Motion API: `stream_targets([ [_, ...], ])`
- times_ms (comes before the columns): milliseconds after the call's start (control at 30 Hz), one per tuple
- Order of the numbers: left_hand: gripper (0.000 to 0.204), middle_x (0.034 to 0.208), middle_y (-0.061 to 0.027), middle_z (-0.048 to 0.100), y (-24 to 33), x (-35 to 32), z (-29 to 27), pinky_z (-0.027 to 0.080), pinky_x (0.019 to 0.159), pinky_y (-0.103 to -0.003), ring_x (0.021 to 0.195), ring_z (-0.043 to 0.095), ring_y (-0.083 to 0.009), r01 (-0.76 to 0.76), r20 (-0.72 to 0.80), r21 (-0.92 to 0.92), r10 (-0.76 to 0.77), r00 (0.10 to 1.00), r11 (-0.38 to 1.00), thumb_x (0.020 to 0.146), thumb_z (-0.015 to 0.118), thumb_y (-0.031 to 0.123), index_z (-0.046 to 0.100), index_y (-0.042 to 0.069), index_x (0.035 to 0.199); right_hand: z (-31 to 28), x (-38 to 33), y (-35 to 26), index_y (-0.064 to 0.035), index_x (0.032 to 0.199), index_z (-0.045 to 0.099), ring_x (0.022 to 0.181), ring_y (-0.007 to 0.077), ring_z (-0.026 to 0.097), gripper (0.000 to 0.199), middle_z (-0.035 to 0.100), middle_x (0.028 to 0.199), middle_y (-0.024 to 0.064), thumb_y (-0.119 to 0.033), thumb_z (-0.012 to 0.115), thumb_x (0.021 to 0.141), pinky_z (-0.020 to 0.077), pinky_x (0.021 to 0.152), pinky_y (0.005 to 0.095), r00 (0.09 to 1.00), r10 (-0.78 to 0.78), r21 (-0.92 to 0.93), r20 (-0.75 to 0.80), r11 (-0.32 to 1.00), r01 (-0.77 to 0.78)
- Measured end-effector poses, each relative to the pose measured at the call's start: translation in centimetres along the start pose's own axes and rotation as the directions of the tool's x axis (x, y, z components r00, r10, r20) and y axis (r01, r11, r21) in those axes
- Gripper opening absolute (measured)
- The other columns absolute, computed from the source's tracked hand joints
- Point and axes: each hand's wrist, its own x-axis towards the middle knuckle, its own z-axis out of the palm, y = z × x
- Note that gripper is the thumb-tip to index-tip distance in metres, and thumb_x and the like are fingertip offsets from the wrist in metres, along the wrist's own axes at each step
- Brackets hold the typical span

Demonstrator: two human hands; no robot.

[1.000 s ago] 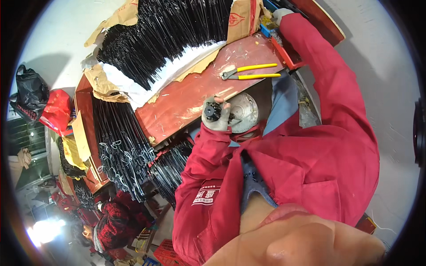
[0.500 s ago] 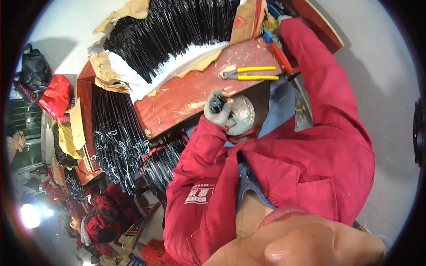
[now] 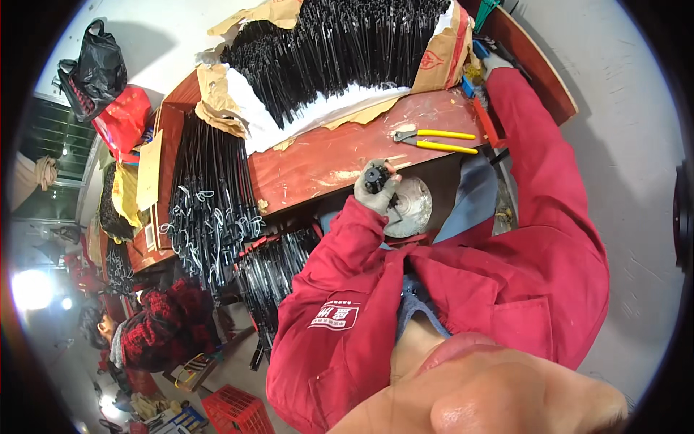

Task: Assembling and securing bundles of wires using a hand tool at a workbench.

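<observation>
My left hand [image 3: 370, 197], in a pale glove with bare fingertips, is closed around a black cylindrical part [image 3: 375, 176] with a round end and dark strands hanging off it. It is held just off the table's near edge, above a worn round metal disc [image 3: 413, 207]. My right arm stretches to the far right, where my right hand [image 3: 496, 64], in a pale glove, is at small blue bins [image 3: 480, 49] holding yellowish bits. Its fingers are too hidden to read. Pliers with yellow handles [image 3: 447, 142] lie on the table between the hands.
A big bundle of thin black rods [image 3: 332, 50] lies in torn brown and white paper across the red table [image 3: 311, 170]. More rods with white ties [image 3: 206, 195] hang at the left. A red tray [image 3: 490, 124] stands right. Another person in a checked top [image 3: 170, 329] sits lower left.
The whole view has swung, so the table and bundles appear farther right and lower. My left hand still holds the black part; my right hand remains at the bins.
</observation>
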Motion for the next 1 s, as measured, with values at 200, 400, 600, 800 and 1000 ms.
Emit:
stream_targets([
  [200, 0.036, 0.090, -0.0052, 0.059, 1.0, 1.6, 2.1, 0.046, 0.071, -0.023, 0.076, 0.056, -0.0129, -0.108, -0.022, -0.146, 0.106, 0.994, 0.983, 0.069, 0.064, -0.005, 0.051, 0.003, 0.101, -4.5, -3.1, -11.5, -0.0008, 0.084, 0.061, 0.065, 0.0178, 0.057, 0.015, 0.061, 0.078, 0.0041, -0.012, 0.060, 0.074, 0.0465, 0.061, 0.0263, 0.683, 0.352, 0.384, 0.640, 0.623, -0.681],
  [400, 0.034, 0.089, -0.0084, 0.060, 2.3, 2.0, 5.6, 0.047, 0.071, -0.023, 0.073, 0.057, -0.0124, -0.152, -0.179, -0.006, 0.149, 0.973, 0.988, 0.068, 0.066, -0.004, 0.052, 0.003, 0.099, -6.1, -6.4, -18.6, 0.0017, 0.088, 0.059, 0.066, 0.0160, 0.054, 0.021, 0.060, 0.075, 0.0068, -0.015, 0.060, 0.076, 0.0431, 0.059, 0.0239, 0.495, 0.043, 0.481, 0.868, 0.183, -0.858],
  [600, 0.049, 0.087, -0.0089, 0.061, 1.4, 2.4, 6.9, 0.048, 0.071, -0.024, 0.074, 0.059, -0.0166, -0.147, 0.238, -0.108, 0.169, 0.956, 0.983, 0.062, 0.069, -0.002, 0.050, 0.003, 0.107, -2.6, -7.0, -13.1, -0.0046, 0.097, 0.057, 0.071, 0.0225, 0.057, 0.032, 0.059, 0.087, 0.0087, -0.008, 0.061, 0.065, 0.0450, 0.064, 0.0295, 0.807, -0.460, 0.637, 0.370, 0.758, 0.139],
  [800, 0.071, 0.103, -0.0099, 0.059, 2.9, 2.4, 9.9, 0.049, 0.072, -0.030, 0.082, 0.060, -0.0249, -0.311, 0.102, 0.306, 0.294, 0.950, 0.900, 0.064, 0.062, 0.001, 0.036, 0.010, 0.129, -10.0, 0.5, -13.6, -0.0017, 0.100, 0.055, 0.045, 0.0077, 0.040, 0.035, 0.042, 0.050, -0.0026, -0.030, 0.055, 0.080, 0.0290, 0.043, 0.0178, 0.312, -0.546, 0.156, 0.777, -0.312, -0.937],
  [1000, 0.067, 0.100, -0.0085, 0.058, -0.2, 3.6, 7.9, 0.048, 0.071, -0.028, 0.079, 0.059, -0.0224, -0.140, 0.030, 0.411, 0.140, 0.990, 0.901, 0.062, 0.063, 0.006, 0.040, 0.010, 0.125, -12.2, -0.8, -19.9, -0.0051, 0.115, 0.052, 0.057, 0.0227, 0.052, 0.058, 0.057, 0.072, 0.0064, -0.050, 0.051, 0.078, 0.0448, 0.056, 0.0300, 0.451, -0.818, 0.771, 0.357, 0.530, 0.352],
])
